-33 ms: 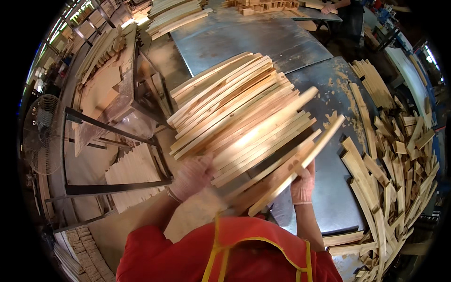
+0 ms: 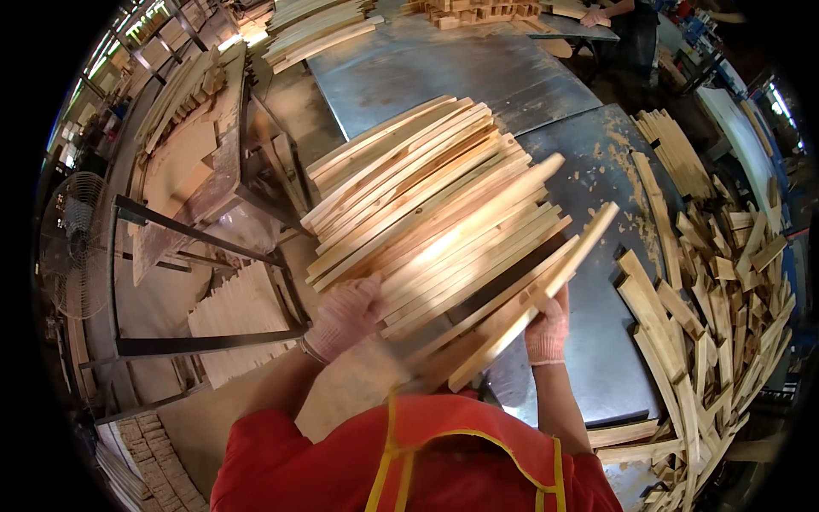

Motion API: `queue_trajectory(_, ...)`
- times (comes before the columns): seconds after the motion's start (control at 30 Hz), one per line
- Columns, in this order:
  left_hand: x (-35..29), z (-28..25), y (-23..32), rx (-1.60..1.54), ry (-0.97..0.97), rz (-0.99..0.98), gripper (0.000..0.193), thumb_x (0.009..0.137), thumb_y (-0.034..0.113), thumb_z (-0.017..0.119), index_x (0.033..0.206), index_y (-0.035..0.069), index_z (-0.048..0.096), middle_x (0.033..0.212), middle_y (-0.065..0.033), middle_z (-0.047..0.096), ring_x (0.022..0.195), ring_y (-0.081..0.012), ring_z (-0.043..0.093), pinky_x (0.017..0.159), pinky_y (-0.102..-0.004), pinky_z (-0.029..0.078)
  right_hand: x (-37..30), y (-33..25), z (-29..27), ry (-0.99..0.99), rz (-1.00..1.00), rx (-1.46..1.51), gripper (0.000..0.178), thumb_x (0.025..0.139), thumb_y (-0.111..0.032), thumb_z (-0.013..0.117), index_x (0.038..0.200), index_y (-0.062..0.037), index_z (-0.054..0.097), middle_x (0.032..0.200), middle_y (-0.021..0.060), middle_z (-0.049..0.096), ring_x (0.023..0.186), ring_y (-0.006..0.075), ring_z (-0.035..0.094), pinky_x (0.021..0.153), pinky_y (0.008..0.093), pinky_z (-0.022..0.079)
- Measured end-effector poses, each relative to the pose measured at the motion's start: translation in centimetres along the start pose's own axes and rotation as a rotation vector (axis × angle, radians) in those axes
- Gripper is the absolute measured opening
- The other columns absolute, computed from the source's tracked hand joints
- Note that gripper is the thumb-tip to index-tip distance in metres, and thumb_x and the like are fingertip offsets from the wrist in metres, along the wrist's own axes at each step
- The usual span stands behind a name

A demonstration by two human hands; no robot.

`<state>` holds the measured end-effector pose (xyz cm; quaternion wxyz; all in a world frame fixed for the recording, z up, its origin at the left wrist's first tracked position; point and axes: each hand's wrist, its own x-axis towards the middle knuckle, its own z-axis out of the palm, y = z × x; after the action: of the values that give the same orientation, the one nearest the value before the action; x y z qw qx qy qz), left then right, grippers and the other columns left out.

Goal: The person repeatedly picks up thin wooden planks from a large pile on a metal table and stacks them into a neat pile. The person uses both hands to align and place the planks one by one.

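Note:
My left hand, in a pale knitted glove, is closed at the near left ends of a row of wooden strips. Its fingers grip the near end of a pale strip, whose far end sticks out beyond the others at the upper right. On the right, my gloved right hand is closed round another strip, tilted up to the right. Beside that one lies a further strip, partly behind it. A dark gap separates it from the row. The fingertips of both hands are partly hidden.
The metal table carries sawdust. Offcuts are heaped along its right side. A black metal frame and a fan stand at left. More stacked strips lie far off; another person's hand shows at the top right.
The pale strip in my left hand has slid slightly to the left. The strip in my right hand has shifted a little left and up. Both grips stay the same.

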<state>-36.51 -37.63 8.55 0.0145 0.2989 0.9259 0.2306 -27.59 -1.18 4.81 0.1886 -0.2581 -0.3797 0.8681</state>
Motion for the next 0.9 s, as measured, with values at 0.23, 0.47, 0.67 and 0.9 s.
queue_trajectory(0.23,2.2,3.2,-1.8,0.343,-0.173,-0.137,0.039,0.096,0.027,0.072,0.129,0.006,0.070,0.093,-0.0124,0.075,0.082,-0.0329,0.073,0.071,-0.0408,0.057,6.7,2.3,4.5,-0.161,0.085,-1.314,0.090,0.092,-0.036,0.074,0.164,-0.0034,0.031,0.121,0.0211,0.071,0.110,0.0348,0.070,0.094,0.0430,0.056)
queue_trajectory(0.47,3.5,-5.4,-0.4,-0.722,-0.137,-0.551,0.026,0.096,0.022,0.071,0.112,0.002,0.071,0.086,-0.0089,0.072,0.079,-0.0183,0.069,0.074,-0.0364,0.055,9.8,-2.2,8.1,-0.374,0.084,-1.716,0.089,0.092,-0.059,0.066,0.156,-0.0010,0.046,0.122,0.0251,0.074,0.117,0.0393,0.071,0.100,0.0435,0.053)
queue_trajectory(0.67,7.8,-8.4,-8.1,-0.570,0.103,-0.269,0.025,0.095,0.020,0.071,0.111,0.002,0.071,0.087,-0.0099,0.070,0.078,-0.0219,0.065,0.077,-0.0359,0.055,18.3,-2.5,12.9,-0.295,-0.498,-1.520,0.049,0.098,-0.027,0.063,0.143,-0.0090,0.063,0.112,0.0198,0.076,0.108,0.0384,0.071,0.096,0.0427,0.055)
queue_trajectory(0.9,12.0,-5.7,-10.0,0.388,0.072,-0.132,0.021,0.092,0.024,0.073,0.107,0.011,0.070,0.102,-0.0076,0.071,0.100,-0.0373,0.070,0.083,-0.0487,0.057,30.1,0.8,15.4,-0.282,-0.445,-1.520,0.051,0.097,-0.026,0.058,0.147,-0.0147,0.059,0.130,0.0246,0.070,0.126,0.0421,0.063,0.109,0.0416,0.049)
